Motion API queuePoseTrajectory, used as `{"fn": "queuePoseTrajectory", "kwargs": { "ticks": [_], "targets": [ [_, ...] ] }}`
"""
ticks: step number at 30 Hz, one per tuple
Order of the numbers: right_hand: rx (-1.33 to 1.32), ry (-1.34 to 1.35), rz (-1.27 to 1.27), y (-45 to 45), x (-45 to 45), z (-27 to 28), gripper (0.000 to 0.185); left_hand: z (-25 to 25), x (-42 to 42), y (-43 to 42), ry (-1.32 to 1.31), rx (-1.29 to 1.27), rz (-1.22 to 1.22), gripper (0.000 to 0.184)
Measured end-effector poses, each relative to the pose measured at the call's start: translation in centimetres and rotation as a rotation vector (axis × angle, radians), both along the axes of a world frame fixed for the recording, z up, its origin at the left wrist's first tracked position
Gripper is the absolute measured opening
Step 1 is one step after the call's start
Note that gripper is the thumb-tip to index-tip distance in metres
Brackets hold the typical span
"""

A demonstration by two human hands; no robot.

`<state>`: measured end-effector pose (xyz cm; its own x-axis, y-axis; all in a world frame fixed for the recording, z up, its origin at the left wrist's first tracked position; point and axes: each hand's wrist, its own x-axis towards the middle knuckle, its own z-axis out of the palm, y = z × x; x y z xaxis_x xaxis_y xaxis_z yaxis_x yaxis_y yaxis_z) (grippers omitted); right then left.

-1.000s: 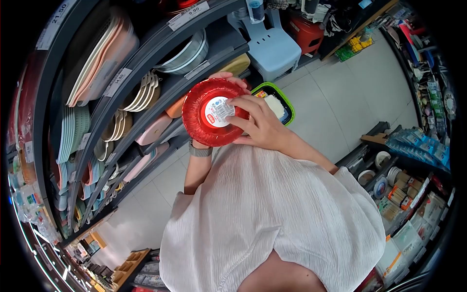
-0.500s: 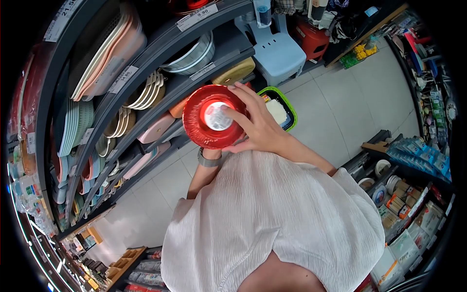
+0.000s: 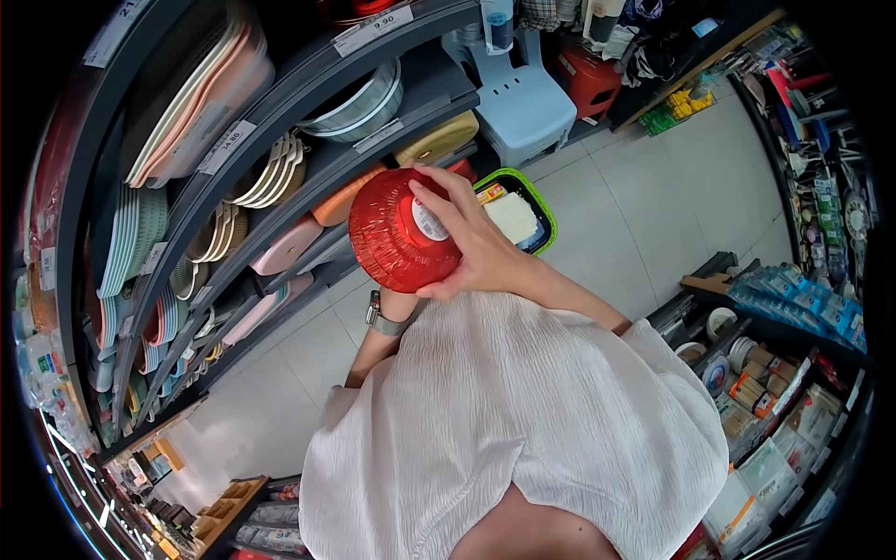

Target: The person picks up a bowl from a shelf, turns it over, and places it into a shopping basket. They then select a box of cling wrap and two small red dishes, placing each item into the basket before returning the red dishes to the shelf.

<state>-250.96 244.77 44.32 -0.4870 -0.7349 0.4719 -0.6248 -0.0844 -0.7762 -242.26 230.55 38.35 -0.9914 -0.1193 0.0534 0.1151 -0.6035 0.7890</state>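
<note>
head view, looking down past a loose white crinkled top [image 3: 523, 401] into a shop aisle. just in front of the chest, a glossy red bowl [image 3: 385, 245] with a finely ribbed wall, tilted, underside and raised round base toward the camera; on the base, a round white label [image 3: 427, 222], partly covered by fingers. right hand [image 3: 476, 238] closed on the near right side of the bowl, fingers over the base and upper edge, thumb at the lower edge, holding firmly. left hand [image 3: 399, 302] mostly hidden behind the bowl, only the heel and wrist in sight; impossible to tell how its fingers stand. around the left wrist, a grey-banded wristwatch [image 3: 388, 326].

just beyond the right hand, a black basket with a bright green rim [image 3: 548, 207], with something white and a yellow-orange packet inside. farther up, a light blue plastic chair [image 3: 527, 103]. to the left, dark grey shelves [image 3: 439, 79] with nested grey basins [image 3: 369, 105], stacked cream baskets [image 3: 271, 179] and a 34.80 price tag [image 3: 227, 147]. underfoot, pale floor tiles [image 3: 644, 205].
</note>
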Motion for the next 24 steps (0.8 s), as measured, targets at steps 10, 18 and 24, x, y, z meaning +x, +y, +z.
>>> {"fn": "queuePoseTrajectory", "kwargs": {
  "ticks": [10, 18, 24],
  "targets": [
    [-0.032, -0.1, -0.066, -1.3, 0.8, 0.6, 0.133, 0.1, -0.9, -0.9, 0.04, 0.149, 0.02, 0.06],
    [-0.034, -0.08, -0.117, -1.4, 0.9, 0.2, 0.142, 0.7, -0.8, -0.7, 0.021, 0.139, 0.042, 0.059],
    [-0.09, -0.034, -0.132, -1.4, 0.8, -0.2, 0.142, 0.7, -0.8, -0.7, 0.007, 0.14, 0.048, 0.059]
  ]
}}
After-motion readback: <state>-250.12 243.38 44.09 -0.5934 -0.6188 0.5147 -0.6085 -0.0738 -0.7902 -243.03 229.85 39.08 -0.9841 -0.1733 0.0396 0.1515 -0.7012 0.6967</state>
